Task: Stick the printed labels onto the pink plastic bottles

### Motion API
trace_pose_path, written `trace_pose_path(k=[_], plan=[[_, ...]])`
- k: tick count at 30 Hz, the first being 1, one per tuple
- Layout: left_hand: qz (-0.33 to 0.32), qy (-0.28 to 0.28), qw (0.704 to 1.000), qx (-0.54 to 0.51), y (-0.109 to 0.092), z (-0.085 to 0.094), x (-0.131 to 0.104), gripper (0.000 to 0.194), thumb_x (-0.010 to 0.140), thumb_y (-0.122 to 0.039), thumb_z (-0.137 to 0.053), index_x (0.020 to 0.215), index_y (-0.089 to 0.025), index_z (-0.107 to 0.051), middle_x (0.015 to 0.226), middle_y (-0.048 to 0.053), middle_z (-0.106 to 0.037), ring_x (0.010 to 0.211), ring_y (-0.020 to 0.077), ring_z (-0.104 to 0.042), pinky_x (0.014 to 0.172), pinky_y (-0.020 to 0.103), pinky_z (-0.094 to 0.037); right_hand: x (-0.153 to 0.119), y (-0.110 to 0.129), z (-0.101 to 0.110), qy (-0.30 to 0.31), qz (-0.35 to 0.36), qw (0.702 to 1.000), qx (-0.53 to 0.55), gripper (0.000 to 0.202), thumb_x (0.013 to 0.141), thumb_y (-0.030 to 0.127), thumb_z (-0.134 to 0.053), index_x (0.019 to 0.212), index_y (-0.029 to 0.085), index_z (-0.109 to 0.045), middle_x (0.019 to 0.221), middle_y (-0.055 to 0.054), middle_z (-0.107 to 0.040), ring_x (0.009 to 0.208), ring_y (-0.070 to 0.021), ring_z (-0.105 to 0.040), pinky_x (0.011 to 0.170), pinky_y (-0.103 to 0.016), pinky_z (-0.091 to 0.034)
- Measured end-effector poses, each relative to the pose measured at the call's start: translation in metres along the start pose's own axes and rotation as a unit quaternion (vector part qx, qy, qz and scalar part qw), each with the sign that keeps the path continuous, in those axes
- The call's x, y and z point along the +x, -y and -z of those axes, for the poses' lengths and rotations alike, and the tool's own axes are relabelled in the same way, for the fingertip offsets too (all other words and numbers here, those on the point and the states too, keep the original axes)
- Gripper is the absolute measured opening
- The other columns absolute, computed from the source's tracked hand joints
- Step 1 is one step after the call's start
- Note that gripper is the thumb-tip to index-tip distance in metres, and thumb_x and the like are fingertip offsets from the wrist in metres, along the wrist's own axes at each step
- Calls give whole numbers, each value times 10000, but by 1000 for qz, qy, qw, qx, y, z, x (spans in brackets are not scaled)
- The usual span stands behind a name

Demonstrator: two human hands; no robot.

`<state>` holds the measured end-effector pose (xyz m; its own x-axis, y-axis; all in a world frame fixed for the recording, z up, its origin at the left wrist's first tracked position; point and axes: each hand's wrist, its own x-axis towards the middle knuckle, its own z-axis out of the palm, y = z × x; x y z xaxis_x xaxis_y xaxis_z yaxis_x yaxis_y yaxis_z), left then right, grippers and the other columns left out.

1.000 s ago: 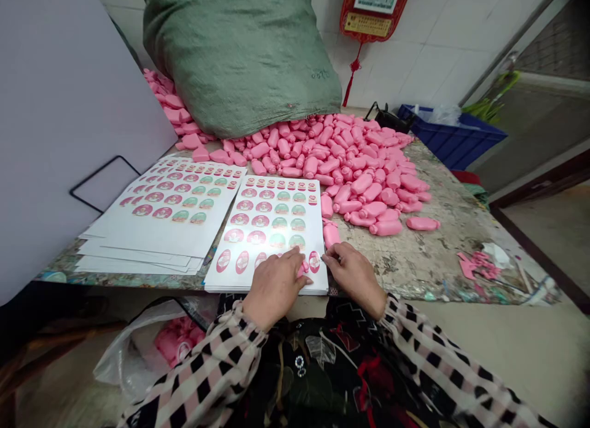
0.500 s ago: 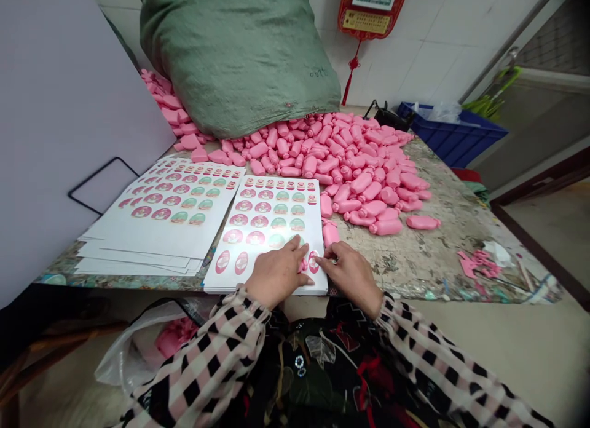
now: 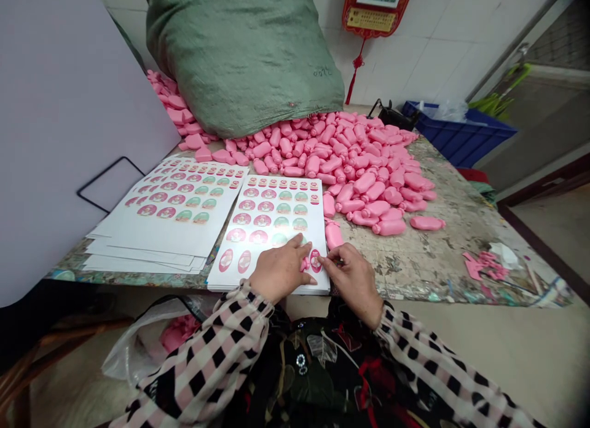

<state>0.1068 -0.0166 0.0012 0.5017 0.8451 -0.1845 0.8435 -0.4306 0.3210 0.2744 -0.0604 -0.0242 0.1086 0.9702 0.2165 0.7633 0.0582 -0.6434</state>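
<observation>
A stack of sticker sheets [image 3: 258, 274] lies at the table's front edge, printed with pink and green labels. Across its lower right part rests my left hand [image 3: 282, 265], fingers curled. A small pink plastic piece [image 3: 305, 264] shows between its thumb and forefinger; the palm hides the rest, and it looks like one of the pink bottles. Thumb and forefinger of my right hand [image 3: 353, 277] are pinched together at the right edge of an oval pink sticker [image 3: 315, 260]. That sticker stands close beside the pink piece. Whether its edge is lifted is too small to tell.
More sticker sheets [image 3: 147, 246] are fanned at left, beside a pale panel [image 3: 69, 108]. Pink plastic bottles [image 3: 364, 182] are heaped behind, under a green sack [image 3: 244, 59]. Pink scraps [image 3: 486, 266] lie at right; a blue crate [image 3: 461, 136] stands beyond the table.
The whole view has shifted slightly to the right. Both hands keep nearly the same place on the sheet, with my right fingertips still at the oval sticker's edge.
</observation>
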Motion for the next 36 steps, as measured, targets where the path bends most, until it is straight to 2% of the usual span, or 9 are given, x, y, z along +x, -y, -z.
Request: trace_pose_path(k=[6,9,11,14,16,17,19,25,36], plan=[[4,-40,995,-96,3,-5,-9,638,649,-461,-681,1245,-338,-489,1421,21,-378,1087,307,-537,819,396,-426,2,-9,0,-63,-30,992,109,246,778,442,-584,718,204,-580,725,-1,-573,668,-141,-513,620,-259,-370],[42,-118,953,-275,6,-4,-19,493,723,-494,-605,1168,-287,-555,1216,47,-574,1069,263,-536,880,376,-395,6,-10,5,-57,-72,982,162,269,739,459,-619,710,194,-583,692,5,-573,622,-133,-487,592,-257,-368],[86,-154,872,-457,5,0,-26,458,776,-538,-519,1110,-230,-577,973,56,-643,892,205,-586,792,326,-433,7,-4,10,-47,-90,974,203,279,721,458,-637,698,186,-578,676,9,-567,610,-125,-472,587,-253,-367],[103,-104,673,-725,-1,8,-30,503,797,-582,-452,1063,-171,-566,726,25,-581,615,122,-541,593,249,-438,8,13,16,-16,-90,960,264,284,701,447,-659,675,180,-568,654,16,-551,598,-115,-449,575,-246,-362],[110,-52,552,-825,-8,11,-30,505,792,-581,-467,1037,-151,-568,696,20,-554,581,106,-525,551,229,-434,6,25,17,19,-79,951,297,279,698,438,-666,671,179,-565,641,21,-539,590,-110,-437,560,-241,-355],[118,-36,511,-851,-12,12,-29,489,795,-568,-476,1018,-144,-575,699,23,-552,585,105,-528,547,225,-438,5,31,17,38,-73,947,309,274,698,431,-669,672,180,-563,636,23,-535,584,-106,-431,552,-237,-351],[125,-22,468,-874,-18,11,-26,452,808,-537,-483,992,-138,-590,709,25,-553,593,102,-534,545,219,-447,3,38,16,68,-64,941,326,258,699,412,-675,679,182,-561,635,28,-533,575,-99,-420,541,-230,-346],[101,-23,469,-877,-24,3,-23,589,762,-639,-444,1011,-131,-605,694,14,-528,561,89,-514,518,215,-442,0,47,15,86,-57,935,339,238,698,382,-680,664,186,-551,617,33,-556,563,-100,-468,531,-224,-373],[65,-48,491,-867,-24,-1,-24,570,762,-644,-425,1002,-159,-604,706,-4,-489,570,71,-483,554,203,-429,-2,52,13,78,-52,935,343,207,714,350,-671,663,185,-559,624,40,-586,537,-88,-516,523,-215,-401]])
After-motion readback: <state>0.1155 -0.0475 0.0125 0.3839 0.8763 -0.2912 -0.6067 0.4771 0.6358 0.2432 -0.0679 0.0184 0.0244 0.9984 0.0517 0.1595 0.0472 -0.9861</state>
